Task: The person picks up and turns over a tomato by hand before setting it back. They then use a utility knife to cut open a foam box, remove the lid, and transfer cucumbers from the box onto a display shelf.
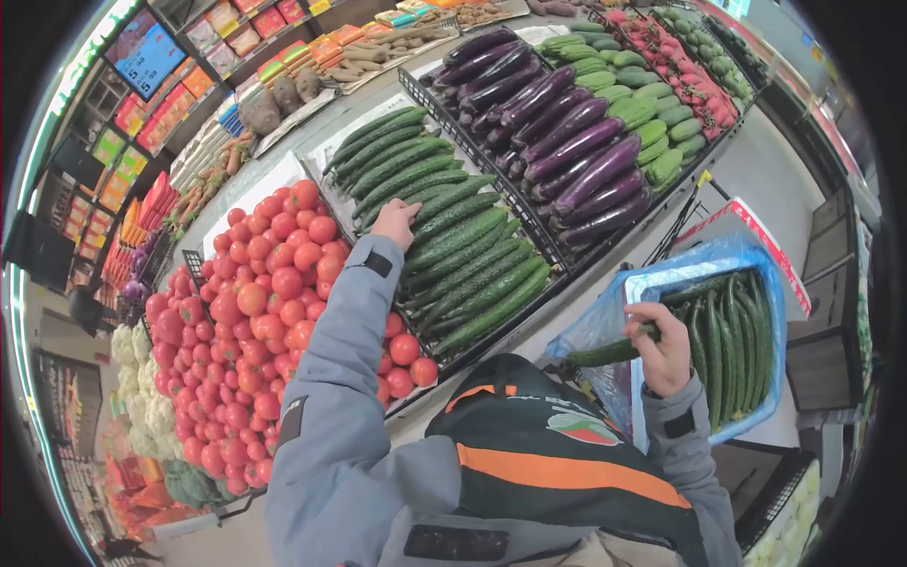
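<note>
Cucumbers point(458, 236) lie between tomatoes point(252, 300) and eggplants point(590, 165). The left hand point(395, 225) touches them; I cannot tell if it grips. The right hand point(659, 348) is closed around one cucumber point(601, 354) by the box point(641, 420).

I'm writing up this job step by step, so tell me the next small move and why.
Probably carry the single cucumber in the right hand across to the displayed cucumbers: it already extends over the rim of the blue-lined box, and the left hand is at those rows, perhaps able to help settle it.
</note>
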Tool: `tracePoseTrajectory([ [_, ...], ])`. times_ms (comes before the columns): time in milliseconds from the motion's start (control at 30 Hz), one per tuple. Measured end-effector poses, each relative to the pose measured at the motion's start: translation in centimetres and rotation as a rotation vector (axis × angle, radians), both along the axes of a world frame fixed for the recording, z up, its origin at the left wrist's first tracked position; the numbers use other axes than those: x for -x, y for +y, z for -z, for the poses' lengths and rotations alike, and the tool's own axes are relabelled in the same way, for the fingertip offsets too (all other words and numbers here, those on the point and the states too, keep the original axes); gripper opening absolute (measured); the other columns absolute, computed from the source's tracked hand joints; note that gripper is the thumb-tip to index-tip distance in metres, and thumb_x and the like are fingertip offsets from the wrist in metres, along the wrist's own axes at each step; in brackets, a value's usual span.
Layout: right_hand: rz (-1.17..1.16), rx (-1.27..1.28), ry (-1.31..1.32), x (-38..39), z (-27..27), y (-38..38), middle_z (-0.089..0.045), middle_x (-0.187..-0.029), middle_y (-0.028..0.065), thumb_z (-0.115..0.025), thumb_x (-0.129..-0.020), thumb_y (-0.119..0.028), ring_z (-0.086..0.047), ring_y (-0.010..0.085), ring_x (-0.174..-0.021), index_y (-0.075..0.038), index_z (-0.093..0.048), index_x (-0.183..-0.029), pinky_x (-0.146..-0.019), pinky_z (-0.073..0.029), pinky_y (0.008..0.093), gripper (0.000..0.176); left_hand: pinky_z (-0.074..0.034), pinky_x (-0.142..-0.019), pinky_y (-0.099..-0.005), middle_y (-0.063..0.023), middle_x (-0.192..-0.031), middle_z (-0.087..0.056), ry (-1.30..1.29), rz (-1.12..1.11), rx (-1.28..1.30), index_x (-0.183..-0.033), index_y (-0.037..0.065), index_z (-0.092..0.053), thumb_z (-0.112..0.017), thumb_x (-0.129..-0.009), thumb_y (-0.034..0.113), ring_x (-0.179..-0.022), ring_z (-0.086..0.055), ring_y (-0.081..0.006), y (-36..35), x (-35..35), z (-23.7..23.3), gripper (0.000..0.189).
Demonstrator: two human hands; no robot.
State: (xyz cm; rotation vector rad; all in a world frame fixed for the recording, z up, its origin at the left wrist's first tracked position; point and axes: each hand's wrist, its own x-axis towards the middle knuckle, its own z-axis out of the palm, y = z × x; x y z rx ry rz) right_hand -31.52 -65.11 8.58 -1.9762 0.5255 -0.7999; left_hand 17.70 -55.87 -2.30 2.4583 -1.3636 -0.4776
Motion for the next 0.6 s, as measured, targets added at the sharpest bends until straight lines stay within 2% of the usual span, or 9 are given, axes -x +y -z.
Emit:
tracePoseTrajectory([
  [100, 0.09, -0.075, 0.154, -0.9, -0.9, -0.2, -0.054, -0.068, 0.0048, -0.051, -0.097, -0.011, -0.047, 0.0192, -0.06, -0.011, -0.064, -0.111, -0.06, -0.04, 0.0363, 0.019, -0.045, -0.094, -0.0457, -0.0113, -0.131, -0.046, -0.103, -0.051, -0.174, -0.147, 0.015, -0.043, -0.044, -0.087, -0.01, -0.113, -0.047, -0.0356, -0.4, 1.5, -2.3, 0.065],
  [200, 0.148, -0.095, 0.19, -2.7, -2.0, -0.4, -0.052, -0.066, 0.0046, -0.052, -0.1, -0.02, -0.047, 0.0182, -0.059, -0.012, -0.065, -0.11, -0.059, -0.04, 0.0353, 0.018, -0.044, -0.085, -0.0469, -0.0109, -0.112, -0.049, -0.395, -0.078, 0.04, -0.132, 0.023, -0.059, -0.054, -0.076, 0.001, -0.1, -0.051, -0.0358, -0.2, 0.7, 0.4, 0.06],
  [233, 0.164, -0.079, 0.168, -3.4, -2.9, -0.9, -0.055, -0.074, 0.0049, -0.052, -0.099, -0.018, -0.047, 0.0171, -0.058, -0.011, -0.065, -0.108, -0.058, -0.041, 0.0344, 0.018, -0.045, -0.085, -0.0474, -0.0127, -0.11, -0.052, -0.338, -0.067, 0.117, -0.128, 0.02, -0.061, -0.052, -0.08, 0.004, -0.099, -0.053, -0.0367, 0.1, 2.8, -1.0, 0.052],
  [300, 0.214, -0.005, 0.068, -4.5, -4.4, -1.9, -0.066, -0.104, 0.0063, -0.05, -0.096, -0.011, -0.047, 0.013, -0.054, -0.009, -0.065, -0.099, -0.056, -0.042, 0.0308, 0.015, -0.048, -0.085, -0.0493, -0.02, -0.104, -0.063, -0.115, -0.043, 0.424, -0.114, 0.009, -0.069, -0.043, -0.092, 0.015, -0.095, -0.061, -0.0406, 0.5, 7.2, -3.6, 0.034],
  [333, 0.269, -0.028, 0.024, -4.7, -5.6, -2.0, -0.061, -0.094, 0.0048, -0.051, -0.096, -0.011, -0.047, 0.0128, -0.053, -0.01, -0.065, -0.099, -0.056, -0.043, 0.0299, 0.014, -0.05, -0.083, -0.0464, -0.0184, -0.099, -0.065, 0.074, 0.007, 0.341, -0.11, 0.008, -0.07, -0.044, -0.091, 0.015, -0.091, -0.063, -0.0363, 0.7, 10.8, -5.4, 0.033],
  [400, 0.424, -0.083, -0.201, -6.0, -8.1, -2.7, -0.042, -0.056, -0.0011, -0.054, -0.094, -0.012, -0.049, 0.0121, -0.053, -0.012, -0.064, -0.096, -0.056, -0.045, 0.0262, 0.01, -0.055, -0.072, -0.035, -0.0121, -0.08, -0.073, 0.76, 0.149, 0.011, -0.097, 0.003, -0.073, -0.051, -0.087, 0.015, -0.071, -0.069, -0.019, 1.6, 16.8, -10.0, 0.027],
  [433, 0.395, -0.109, -0.315, -5.9, -8.4, -2.7, -0.04, -0.056, -0.0013, -0.053, -0.096, -0.012, -0.045, 0.0121, -0.053, -0.011, -0.063, -0.097, -0.058, -0.045, 0.0273, 0.01, -0.055, -0.076, -0.0343, -0.0114, -0.09, -0.071, 0.851, 0.19, 0.011, -0.106, 0.004, -0.067, -0.05, -0.089, 0.023, -0.079, -0.068, -0.0186, 1.3, 19.0, -9.3, 0.031],
  [500, 0.252, -0.254, -0.742, -6.4, -8.5, -2.3, -0.033, -0.057, -0.0022, -0.051, -0.101, -0.013, -0.033, 0.0123, -0.052, -0.009, -0.058, -0.099, -0.065, -0.042, 0.0313, 0.008, -0.053, -0.09, -0.0312, -0.0089, -0.126, -0.062, 1.228, 0.33, -0.012, -0.142, 0.006, -0.046, -0.045, -0.097, 0.056, -0.107, -0.061, -0.017, 1.7, 22.8, -7.6, 0.067],
  [600, 0.101, -0.422, -0.894, -8.1, -6.2, 1.3, -0.037, -0.063, -0.0012, -0.038, -0.104, -0.029, -0.05, 0.0167, -0.066, -0.008, -0.057, -0.101, -0.093, -0.045, 0.0436, 0.029, -0.041, -0.099, -0.0398, 0.0004, -0.14, -0.053, 1.952, 0.305, 0.545, -0.13, 0.032, -0.049, -0.045, -0.094, 0.062, -0.132, -0.046, -0.0229, -0.6, 25.5, -10.1, 0.047],
])
